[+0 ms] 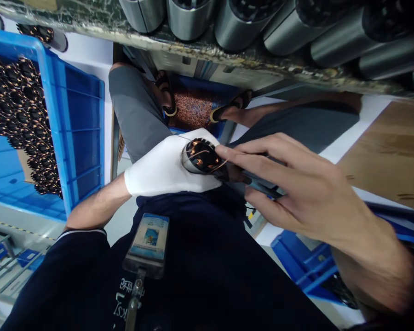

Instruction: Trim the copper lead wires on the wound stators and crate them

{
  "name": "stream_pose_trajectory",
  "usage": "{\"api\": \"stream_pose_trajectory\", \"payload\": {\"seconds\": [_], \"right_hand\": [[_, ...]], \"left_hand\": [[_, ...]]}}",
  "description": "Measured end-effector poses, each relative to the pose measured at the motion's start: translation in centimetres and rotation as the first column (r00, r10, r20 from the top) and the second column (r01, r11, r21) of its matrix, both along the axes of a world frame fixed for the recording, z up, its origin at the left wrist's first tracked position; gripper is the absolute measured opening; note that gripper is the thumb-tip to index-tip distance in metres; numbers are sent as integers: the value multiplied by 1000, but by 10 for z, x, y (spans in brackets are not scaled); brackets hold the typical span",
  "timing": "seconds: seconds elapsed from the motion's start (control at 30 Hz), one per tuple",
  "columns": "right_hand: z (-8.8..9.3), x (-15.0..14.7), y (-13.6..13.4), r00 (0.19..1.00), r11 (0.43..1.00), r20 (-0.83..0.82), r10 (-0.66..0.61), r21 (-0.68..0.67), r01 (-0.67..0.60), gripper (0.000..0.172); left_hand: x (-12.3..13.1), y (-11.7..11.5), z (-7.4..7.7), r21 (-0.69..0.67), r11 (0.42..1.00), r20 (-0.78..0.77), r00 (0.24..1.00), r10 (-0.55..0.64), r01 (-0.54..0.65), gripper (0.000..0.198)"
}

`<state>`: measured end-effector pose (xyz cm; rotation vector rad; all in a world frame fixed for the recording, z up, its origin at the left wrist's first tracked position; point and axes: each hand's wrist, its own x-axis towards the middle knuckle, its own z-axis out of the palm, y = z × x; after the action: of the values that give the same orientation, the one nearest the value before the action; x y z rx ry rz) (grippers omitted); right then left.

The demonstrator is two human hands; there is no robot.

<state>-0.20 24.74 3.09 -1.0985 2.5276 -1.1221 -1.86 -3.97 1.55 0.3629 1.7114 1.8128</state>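
My left hand (pixel 165 168), in a white glove, is wrapped round a motor stator (pixel 200 156) in front of my body. The stator is a metal cylinder with a black slotted end and copper windings inside, and that end faces up toward me. Thin copper wires (pixel 221 166) stick out over its rim. My bare right hand (pixel 296 184) is at the right of the stator, its index fingertip touching the rim near the wires. Its thumb is apart from the forefinger and the other fingers are loosely bent. Whether a wire lies under the fingertip I cannot make out.
Several metal cylinders (pixel 189 20) stand along the worn bench edge (pixel 227 57) ahead. A blue crate (pixel 83 115) at left holds many wound stators (pixel 24 124). Copper wire scraps (pixel 195 110) fill a bin between my feet. Cardboard (pixel 389 156) and another blue crate (pixel 293 257) are at right.
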Motion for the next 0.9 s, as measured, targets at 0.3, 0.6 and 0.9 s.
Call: {"api": "stream_pose_trajectory", "payload": {"seconds": [0.3, 0.6, 0.9], "right_hand": [[10, 1, 8, 999, 995, -16, 45, 90, -43, 77], [-1, 3, -4, 997, 996, 47, -61, 65, 58, 76], [-5, 14, -8, 989, 997, 131, -73, -19, 76, 80]], "left_hand": [[4, 6, -2, -184, 983, -110, 994, -20, 0, 30], [11, 22, 4, -525, 845, -322, 943, -88, -100, 36], [10, 25, 4, -478, 879, -245, 961, -126, -7, 34]]}}
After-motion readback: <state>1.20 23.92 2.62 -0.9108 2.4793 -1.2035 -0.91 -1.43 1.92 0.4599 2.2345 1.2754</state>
